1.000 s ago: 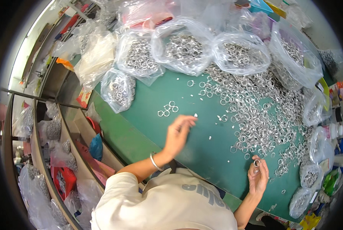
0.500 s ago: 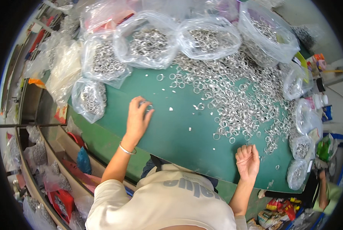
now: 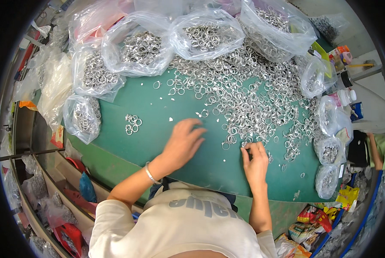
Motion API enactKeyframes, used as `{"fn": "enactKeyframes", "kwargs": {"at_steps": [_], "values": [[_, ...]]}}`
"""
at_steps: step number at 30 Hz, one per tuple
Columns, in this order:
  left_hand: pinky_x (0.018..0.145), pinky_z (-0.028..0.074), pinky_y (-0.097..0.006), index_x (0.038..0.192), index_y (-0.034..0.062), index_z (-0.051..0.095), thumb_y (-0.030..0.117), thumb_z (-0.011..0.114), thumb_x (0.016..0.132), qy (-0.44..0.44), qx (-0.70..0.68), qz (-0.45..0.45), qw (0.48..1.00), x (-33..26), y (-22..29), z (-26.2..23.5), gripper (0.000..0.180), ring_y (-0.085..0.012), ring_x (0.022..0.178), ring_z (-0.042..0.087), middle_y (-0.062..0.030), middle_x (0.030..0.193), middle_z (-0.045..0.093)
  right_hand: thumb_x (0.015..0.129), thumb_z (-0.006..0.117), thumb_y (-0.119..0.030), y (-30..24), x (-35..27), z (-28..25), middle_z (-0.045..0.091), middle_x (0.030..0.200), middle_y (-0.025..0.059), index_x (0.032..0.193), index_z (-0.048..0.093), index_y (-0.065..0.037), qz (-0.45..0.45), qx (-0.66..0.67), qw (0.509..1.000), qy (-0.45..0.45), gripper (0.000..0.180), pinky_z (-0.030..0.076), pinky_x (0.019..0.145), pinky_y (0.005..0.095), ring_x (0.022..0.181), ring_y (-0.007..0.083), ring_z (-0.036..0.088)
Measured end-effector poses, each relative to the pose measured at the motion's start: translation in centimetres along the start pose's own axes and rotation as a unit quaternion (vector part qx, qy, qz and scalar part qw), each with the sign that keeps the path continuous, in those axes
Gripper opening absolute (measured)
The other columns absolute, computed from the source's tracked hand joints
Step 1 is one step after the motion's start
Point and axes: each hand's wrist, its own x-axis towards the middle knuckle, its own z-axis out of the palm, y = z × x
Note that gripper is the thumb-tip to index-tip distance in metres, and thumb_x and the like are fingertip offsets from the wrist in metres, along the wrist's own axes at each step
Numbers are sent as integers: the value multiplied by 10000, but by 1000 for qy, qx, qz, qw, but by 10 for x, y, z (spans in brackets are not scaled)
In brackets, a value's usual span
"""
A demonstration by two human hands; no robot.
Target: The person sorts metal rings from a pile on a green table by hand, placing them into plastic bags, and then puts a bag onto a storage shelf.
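Note:
A wide spread of loose silver rings (image 3: 239, 105) covers the far and right parts of the green table. My right hand (image 3: 255, 164) is at the near edge of that spread, thumb and fingertips closed on a silver ring (image 3: 246, 142), partly hidden by the fingers. My left hand (image 3: 183, 141), somewhat blurred, hovers over the middle of the table with its fingers stretched toward the rings and nothing visible in them. Off to the left lies a small separate group of rings (image 3: 133, 124).
Open clear plastic bags of rings, among them a middle one (image 3: 207, 36) and a left one (image 3: 83, 118), line the far and left edges. Small bags (image 3: 328, 180) stand along the right edge. Drawers (image 3: 59, 180) holding bags are at left. Another person's arm (image 3: 375, 150) shows at right.
My left hand has let go of several rings at the left and moved right. My right hand has moved left and forward to the rings and closed on one. The view has shifted slightly.

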Motion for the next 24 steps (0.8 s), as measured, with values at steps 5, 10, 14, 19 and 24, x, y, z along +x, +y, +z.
{"fn": "enactKeyframes", "kwargs": {"at_steps": [5, 10, 14, 19, 24], "values": [[1008, 322, -518, 1239, 104, 487, 161, 717, 728, -80, 55, 137, 986, 52, 24, 40, 564, -353, 1269, 334, -125, 1338, 402, 741, 700, -67, 1, 5, -26, 487, 866, 138, 1060, 527, -46, 44, -57, 997, -19, 364, 427, 664, 405, 769, 312, 525], [1021, 252, -614, 1263, 146, 478, 275, 734, 714, -105, 99, 173, 974, 69, 21, 69, 619, -365, 1316, 266, -117, 1365, 380, 754, 692, -104, -11, 26, -14, 462, 925, 144, 1183, 500, -64, -46, -91, 995, -21, 472, 394, 750, 411, 851, 321, 497], [1024, 297, -538, 1073, 120, 593, 105, 647, 736, -98, 116, 185, 971, 64, 3, 55, 342, -334, 1269, 344, -100, 1298, 442, 770, 661, -94, 12, 23, -16, 474, 908, 151, 1080, 568, -52, -44, -143, 989, 14, 327, 380, 737, 395, 870, 311, 497], [796, 481, -351, 948, 44, 608, -92, 579, 731, 5, -22, 79, 997, 67, -26, 38, 258, -253, 1009, 549, -90, 1063, 558, 781, 635, -64, 30, 17, -27, 487, 903, 145, 1028, 597, -49, 26, -171, 983, 58, 249, 368, 740, 393, 870, 296, 492], [782, 524, -265, 1078, 22, 590, -80, 524, 854, 89, -297, -144, 940, 75, -37, 28, 254, -138, 992, 541, -49, 1077, 544, 743, 718, -171, -6, 29, -12, 471, 941, 124, 1153, 557, -86, -84, -84, 993, 28, 449, 351, 757, 379, 878, 272, 477]]}}
